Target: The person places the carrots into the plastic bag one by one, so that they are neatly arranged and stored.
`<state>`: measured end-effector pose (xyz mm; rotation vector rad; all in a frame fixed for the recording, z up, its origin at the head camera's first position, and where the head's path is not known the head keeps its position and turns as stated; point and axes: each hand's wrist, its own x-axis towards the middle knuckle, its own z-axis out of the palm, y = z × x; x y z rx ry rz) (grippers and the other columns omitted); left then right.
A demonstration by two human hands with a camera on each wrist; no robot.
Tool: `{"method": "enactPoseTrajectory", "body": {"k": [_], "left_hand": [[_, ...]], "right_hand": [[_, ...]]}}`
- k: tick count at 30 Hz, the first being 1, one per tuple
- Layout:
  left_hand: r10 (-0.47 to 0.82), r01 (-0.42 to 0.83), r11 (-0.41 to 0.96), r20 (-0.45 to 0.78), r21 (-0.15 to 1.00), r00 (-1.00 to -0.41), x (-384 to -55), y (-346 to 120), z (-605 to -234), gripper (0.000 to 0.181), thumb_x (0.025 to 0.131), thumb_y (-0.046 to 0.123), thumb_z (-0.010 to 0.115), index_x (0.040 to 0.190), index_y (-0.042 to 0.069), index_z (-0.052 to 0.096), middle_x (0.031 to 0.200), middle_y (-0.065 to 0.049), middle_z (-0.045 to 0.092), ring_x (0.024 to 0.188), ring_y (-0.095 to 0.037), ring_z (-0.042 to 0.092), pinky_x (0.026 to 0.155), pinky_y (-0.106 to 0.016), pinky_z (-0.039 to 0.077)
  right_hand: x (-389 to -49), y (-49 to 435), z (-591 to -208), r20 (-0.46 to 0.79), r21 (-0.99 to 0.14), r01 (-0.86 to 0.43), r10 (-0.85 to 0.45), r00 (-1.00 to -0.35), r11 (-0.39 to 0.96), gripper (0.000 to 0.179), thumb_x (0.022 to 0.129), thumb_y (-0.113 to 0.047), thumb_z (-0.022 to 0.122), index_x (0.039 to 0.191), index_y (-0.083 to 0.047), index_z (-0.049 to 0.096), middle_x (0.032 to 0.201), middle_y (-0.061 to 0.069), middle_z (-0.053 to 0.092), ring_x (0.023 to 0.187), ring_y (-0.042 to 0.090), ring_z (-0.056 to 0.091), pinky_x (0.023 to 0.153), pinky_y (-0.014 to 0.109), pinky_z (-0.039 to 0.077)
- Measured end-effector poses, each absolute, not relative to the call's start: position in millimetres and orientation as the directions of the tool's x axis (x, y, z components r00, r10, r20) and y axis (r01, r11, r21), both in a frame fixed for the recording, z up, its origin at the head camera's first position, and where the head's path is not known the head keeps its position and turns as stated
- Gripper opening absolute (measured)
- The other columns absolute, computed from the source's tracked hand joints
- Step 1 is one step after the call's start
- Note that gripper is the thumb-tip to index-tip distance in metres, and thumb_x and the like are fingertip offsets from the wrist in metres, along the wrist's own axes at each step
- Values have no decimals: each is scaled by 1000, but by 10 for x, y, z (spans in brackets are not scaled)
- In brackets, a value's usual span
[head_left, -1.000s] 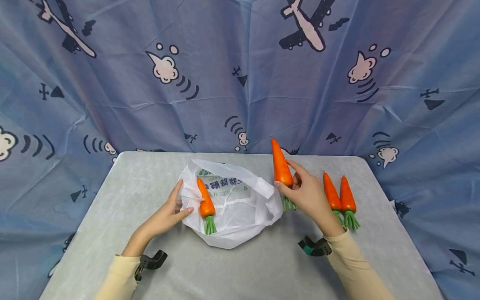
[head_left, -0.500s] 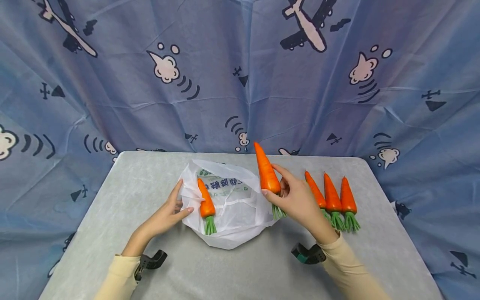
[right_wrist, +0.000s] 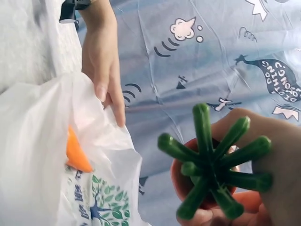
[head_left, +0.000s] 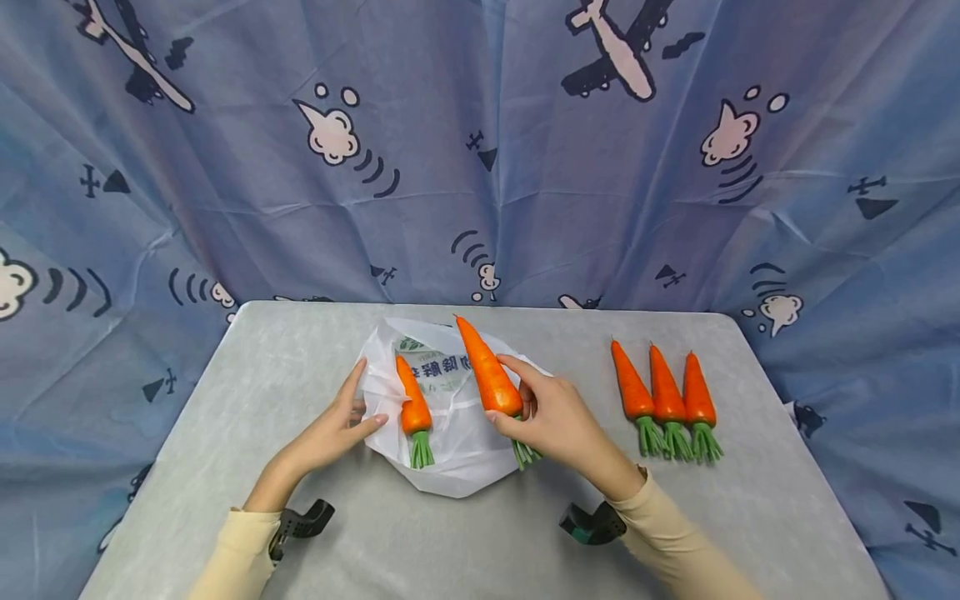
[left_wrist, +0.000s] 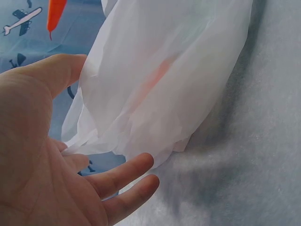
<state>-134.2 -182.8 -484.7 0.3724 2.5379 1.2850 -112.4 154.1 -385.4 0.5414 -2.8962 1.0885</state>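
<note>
A white plastic bag (head_left: 467, 479) lies with its mouth spread wide, printing showing inside. One orange carrot (head_left: 414, 408) with green stubs rests in its left part; its orange shows faintly through the film in the left wrist view. My left hand (head_left: 333, 433) holds the bag's left rim, two fingers extended away from the film in the left wrist view. My right hand (head_left: 558, 429) grips a second carrot (head_left: 491, 379) near its stem end, tip pointing up and away, over the bag's right part. Its green stems (right_wrist: 211, 165) face the right wrist camera.
Three more carrots, a left one (head_left: 633, 387), a middle one (head_left: 666, 392) and a right one (head_left: 698, 400), lie side by side on the grey-white table (head_left: 465, 550) at right. A blue printed curtain (head_left: 420, 167) hangs behind the table's far edge.
My right hand has carried its carrot leftward, from beside the bag's right rim to over its opening. The leftmost table carrot has come into view from behind that hand. My left hand stays put.
</note>
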Motion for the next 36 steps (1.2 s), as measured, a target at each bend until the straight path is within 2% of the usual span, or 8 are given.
{"method": "enactPoseTrajectory", "body": {"k": [7, 12, 26, 36], "left_hand": [[342, 97, 586, -137, 804, -930, -1354, -1830, -4837, 95, 97, 42, 61, 159, 27, -10, 155, -33, 26, 123, -48, 56, 98, -56, 51], [344, 93, 582, -141, 808, -928, -1367, -1819, -4840, 95, 97, 42, 61, 159, 28, -10, 154, -33, 28, 123, -46, 57, 98, -55, 52], [360, 103, 564, -131, 820, -924, -1367, -1805, -4820, 96, 97, 39, 62, 160, 23, -9, 146, -32, 40, 118, -41, 61, 94, -49, 55], [357, 107, 567, -127, 817, -925, -1359, -1824, -4831, 96, 97, 38, 62, 160, 23, -9, 152, -31, 31, 119, -42, 60, 94, -51, 54]], "right_hand": [[-1120, 1417, -3902, 86, -643, -335, -370, -925, 689, 68, 80, -36, 79, 141, -19, 54, 65, -6, 51, 54, 6, 44, 51, 20, 40], [-1133, 1336, -3965, 52, -634, -349, -412, -910, 690, 68, 80, -38, 78, 141, -19, 54, 64, -7, 50, 53, 5, 43, 50, 19, 39], [-1249, 1154, -4195, -16, -576, -352, -441, -897, 738, 70, 81, -44, 75, 143, -17, 54, 59, -6, 48, 52, 5, 42, 49, 19, 34], [-1342, 1095, -4267, -53, -569, -313, -414, -909, 760, 71, 81, -45, 74, 143, -16, 54, 60, -5, 42, 54, 8, 40, 49, 21, 30]]}}
